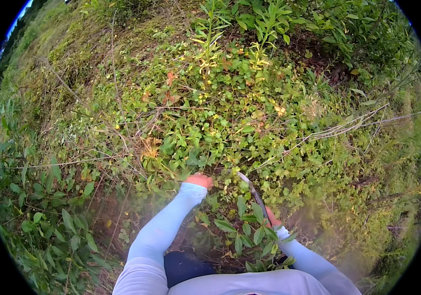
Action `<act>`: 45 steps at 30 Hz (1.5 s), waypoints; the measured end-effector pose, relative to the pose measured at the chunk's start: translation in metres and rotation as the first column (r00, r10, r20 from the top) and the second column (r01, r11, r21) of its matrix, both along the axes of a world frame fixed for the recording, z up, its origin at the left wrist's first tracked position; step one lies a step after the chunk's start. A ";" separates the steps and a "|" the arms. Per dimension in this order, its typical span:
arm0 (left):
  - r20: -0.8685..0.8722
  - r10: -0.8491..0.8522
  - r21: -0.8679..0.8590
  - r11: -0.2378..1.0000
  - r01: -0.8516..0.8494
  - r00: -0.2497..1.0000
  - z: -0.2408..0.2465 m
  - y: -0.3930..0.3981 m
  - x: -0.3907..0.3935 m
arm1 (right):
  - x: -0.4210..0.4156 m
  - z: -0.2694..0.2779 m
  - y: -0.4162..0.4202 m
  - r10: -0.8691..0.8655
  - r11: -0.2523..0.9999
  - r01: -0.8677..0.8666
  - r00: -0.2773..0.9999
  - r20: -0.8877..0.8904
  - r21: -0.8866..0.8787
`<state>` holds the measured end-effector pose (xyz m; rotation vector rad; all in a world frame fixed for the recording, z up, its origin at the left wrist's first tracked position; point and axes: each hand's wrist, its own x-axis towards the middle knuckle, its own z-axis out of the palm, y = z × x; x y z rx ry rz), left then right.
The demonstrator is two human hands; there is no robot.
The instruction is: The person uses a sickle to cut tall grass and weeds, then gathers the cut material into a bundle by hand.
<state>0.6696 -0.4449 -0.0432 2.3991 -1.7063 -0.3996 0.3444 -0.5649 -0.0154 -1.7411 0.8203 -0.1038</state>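
My right hand [274,218] is shut on a sickle [254,193], partly hidden behind the leaves of a young shrub [254,225]. The sickle's curved blade reaches forward and left, its tip among low weeds. My left hand [200,180] is curled low in the green weeds [195,158], left of the blade tip and apart from it. Leaves and stems rise around its fingers, and the fingertips are hidden. Light blue sleeves cover both forearms.
Creeping ground cover with small yellow flowers [216,116] spreads ahead. Dry stems [336,131] slant across on the right. A leafy bush [343,29] stands at the upper right, and broad-leaved plants [70,221] grow at the lower left. Bare soil [109,212] shows beside my left arm.
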 end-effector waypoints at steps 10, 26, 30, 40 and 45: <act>0.180 -0.082 -0.033 0.995 0.090 0.980 0.044 0.030 -0.024 | -0.026 0.014 0.002 -0.082 0.994 0.081 0.997 0.007 0.070; 0.274 0.170 -0.238 0.966 -0.104 0.947 0.009 0.045 0.001 | -0.047 0.013 0.032 0.090 0.995 -0.083 0.980 -0.177 0.046; 0.282 0.078 -0.325 0.945 0.018 0.956 0.040 0.016 0.001 | 0.037 0.015 0.003 0.018 0.983 -0.004 0.997 -0.073 0.182; 0.373 0.035 0.199 0.973 -0.117 0.927 0.013 -0.029 0.089 | 0.121 -0.033 0.002 0.217 0.951 -0.235 0.970 -0.107 -0.200; 0.325 0.186 0.131 0.962 -0.239 0.927 -0.028 0.000 0.074 | 0.093 -0.027 -0.001 0.200 0.951 -0.223 0.972 -0.122 -0.214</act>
